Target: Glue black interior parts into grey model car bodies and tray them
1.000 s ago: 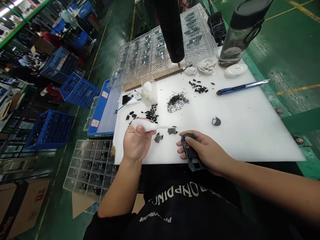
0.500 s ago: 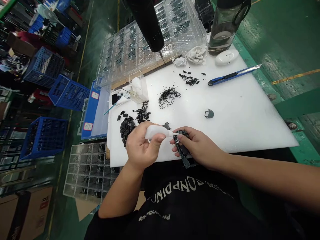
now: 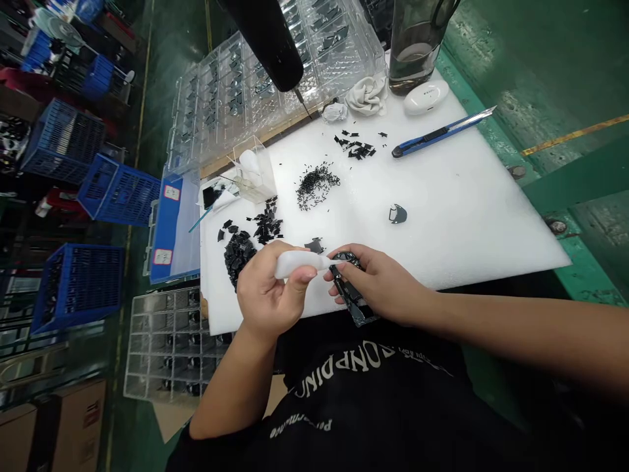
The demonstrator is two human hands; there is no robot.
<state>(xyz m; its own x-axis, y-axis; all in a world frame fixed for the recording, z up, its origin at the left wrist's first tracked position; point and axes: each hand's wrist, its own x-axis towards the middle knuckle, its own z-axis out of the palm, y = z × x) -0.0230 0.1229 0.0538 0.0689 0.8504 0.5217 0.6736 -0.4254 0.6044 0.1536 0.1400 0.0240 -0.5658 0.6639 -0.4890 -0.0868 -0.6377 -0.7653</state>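
Note:
My left hand (image 3: 269, 295) is closed around a small white squeeze bottle (image 3: 293, 263) lying level, its thin nozzle pointing right. The nozzle tip reaches the upper end of a black plastic housing (image 3: 350, 288); whether it touches cannot be made out. My right hand (image 3: 376, 278) grips that housing from the right, thumb on top and fingertips curled past its left side. Just beyond the bottle a small dark piece (image 3: 315, 245) lies on the white board (image 3: 442, 216). A dark curved cover with a cut-out (image 3: 398, 214) rests further right.
Heaps of black chips (image 3: 238, 254) and tiny black pins (image 3: 314, 185) are on the board. A blue box cutter (image 3: 442, 133), white case (image 3: 426, 98), cloth (image 3: 367, 96) and water bottle (image 3: 415, 49) stand or lie at the right. An electric screwdriver (image 3: 275, 49) hangs over the clear compartment tray (image 3: 184, 141).
The view has shifted slightly, so the board and its items appear further left. Both hands keep their holds, with the nozzle still at the housing's upper end.

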